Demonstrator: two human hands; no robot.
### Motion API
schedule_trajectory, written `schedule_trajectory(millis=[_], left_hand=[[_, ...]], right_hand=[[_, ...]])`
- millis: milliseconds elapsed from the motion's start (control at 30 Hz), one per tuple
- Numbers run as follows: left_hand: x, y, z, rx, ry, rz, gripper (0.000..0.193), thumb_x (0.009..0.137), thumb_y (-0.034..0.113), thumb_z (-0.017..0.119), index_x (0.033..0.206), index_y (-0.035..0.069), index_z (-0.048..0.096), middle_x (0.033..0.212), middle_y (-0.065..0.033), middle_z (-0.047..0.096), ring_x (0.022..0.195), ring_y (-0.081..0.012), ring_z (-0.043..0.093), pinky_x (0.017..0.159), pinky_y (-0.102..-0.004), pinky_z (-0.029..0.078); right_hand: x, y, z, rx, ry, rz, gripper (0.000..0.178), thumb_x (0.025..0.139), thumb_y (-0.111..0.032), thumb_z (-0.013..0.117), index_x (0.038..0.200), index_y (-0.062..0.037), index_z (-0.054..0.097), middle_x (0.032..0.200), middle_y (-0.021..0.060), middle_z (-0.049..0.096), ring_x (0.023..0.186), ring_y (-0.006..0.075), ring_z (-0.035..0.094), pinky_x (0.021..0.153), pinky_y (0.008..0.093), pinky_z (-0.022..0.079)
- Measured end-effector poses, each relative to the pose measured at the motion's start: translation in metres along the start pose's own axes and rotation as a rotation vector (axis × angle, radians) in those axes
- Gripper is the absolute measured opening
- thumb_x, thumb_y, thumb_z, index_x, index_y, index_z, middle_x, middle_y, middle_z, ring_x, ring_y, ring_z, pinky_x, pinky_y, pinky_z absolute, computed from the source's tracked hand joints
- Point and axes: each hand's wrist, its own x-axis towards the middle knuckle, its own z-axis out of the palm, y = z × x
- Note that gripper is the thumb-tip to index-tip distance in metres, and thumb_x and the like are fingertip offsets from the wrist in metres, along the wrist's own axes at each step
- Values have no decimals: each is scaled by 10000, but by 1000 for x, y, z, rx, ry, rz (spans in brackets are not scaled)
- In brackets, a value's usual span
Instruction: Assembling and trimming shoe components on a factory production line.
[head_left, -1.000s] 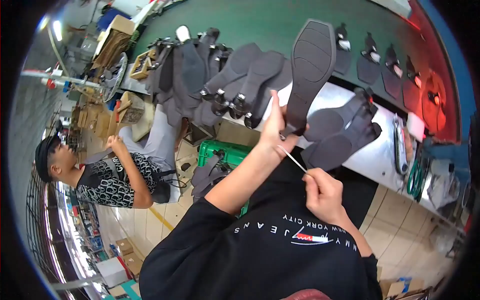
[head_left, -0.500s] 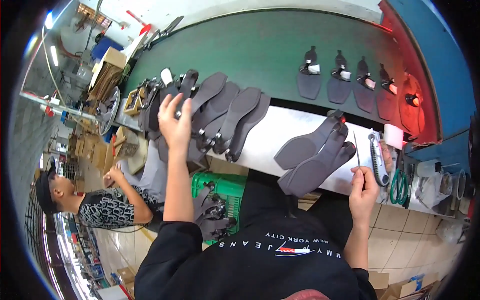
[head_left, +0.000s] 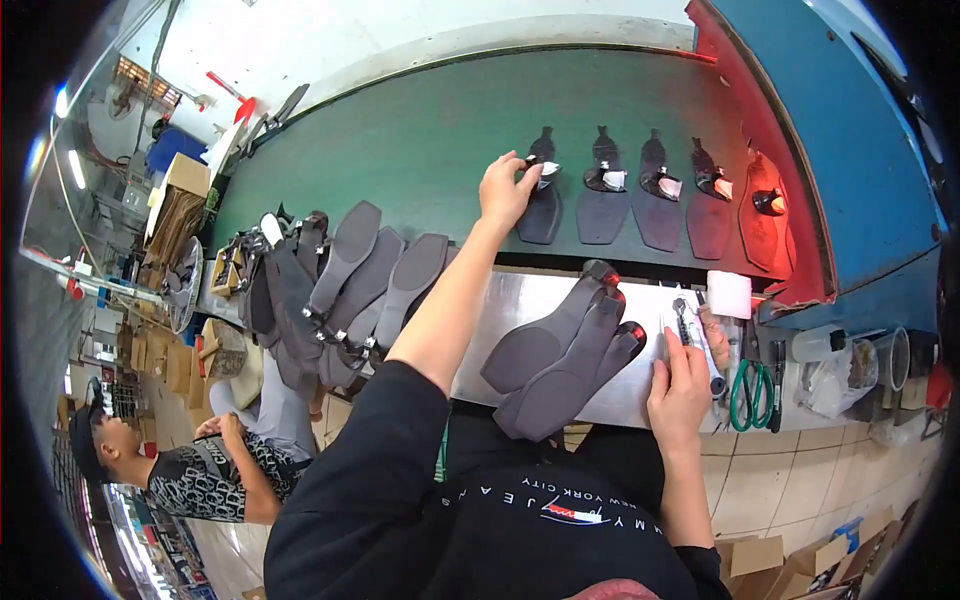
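My left hand (head_left: 505, 192) reaches over the green belt (head_left: 420, 120), its thumb and fingers closed on the strap of the leftmost black sandal (head_left: 541, 222). White stuffing sits at that strap. Several similar sandals lie in a row to its right, such as one sandal (head_left: 603, 218) with a white wad. My right hand (head_left: 680, 395) is above the metal work table (head_left: 475, 370), pinching a thin pointed metal tool (head_left: 661, 326) that is partly hidden by the fingers. Between my hands, several grey-soled sandals (head_left: 560, 375) rest sole up near the table's front edge.
A pile of sandals (head_left: 345, 270) lies at the left. At right are a utility knife (head_left: 690, 325), a white block (head_left: 729, 294), green-handled scissors (head_left: 750, 392) and clear cups (head_left: 885, 360). A blue machine (head_left: 880, 190) has a red-lit opening. Another person (head_left: 215, 470) sits at far left.
My left hand has moved right from beside the sandal pile to the leftmost sandal on the belt. My right hand still holds the thin tool. The whole view has shifted.
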Motion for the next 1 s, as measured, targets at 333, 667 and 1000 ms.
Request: schedule_trajectory(millis=[333, 667, 1000], left_hand=[[-33, 46, -14, -255, 226, -23, 218, 722, 155, 776, 905, 78, 687, 1024, -125, 594, 835, -261, 627, 738, -359, 517], [-155, 146, -182, -1430, -653, -305, 183, 729, -75, 731, 901, -21, 698, 1156, -88, 597, 970, -142, 606, 828, -275, 511], [-245, 106, -200, -1680, -450, -568, 332, 867, -24, 622, 1198, -5, 607, 1154, -128, 641, 1016, -158, 625, 878, -288, 516]], right_hand=[[-2, -30, -25, -37, 152, -157, 372, 771, -31, 655, 1140, -76, 644, 1111, 150, 515, 1030, 357, 489, 941, 454, 387], [-2, -54, -22, 1615, -133, -35, 565, 784, -210, 753, 1226, 42, 509, 1180, 180, 571, 1143, 250, 525, 1064, 401, 342], [-18, -106, -36, 1253, -260, -8, 366, 710, -11, 749, 881, -75, 432, 909, 22, 480, 797, 97, 481, 738, 234, 406]])
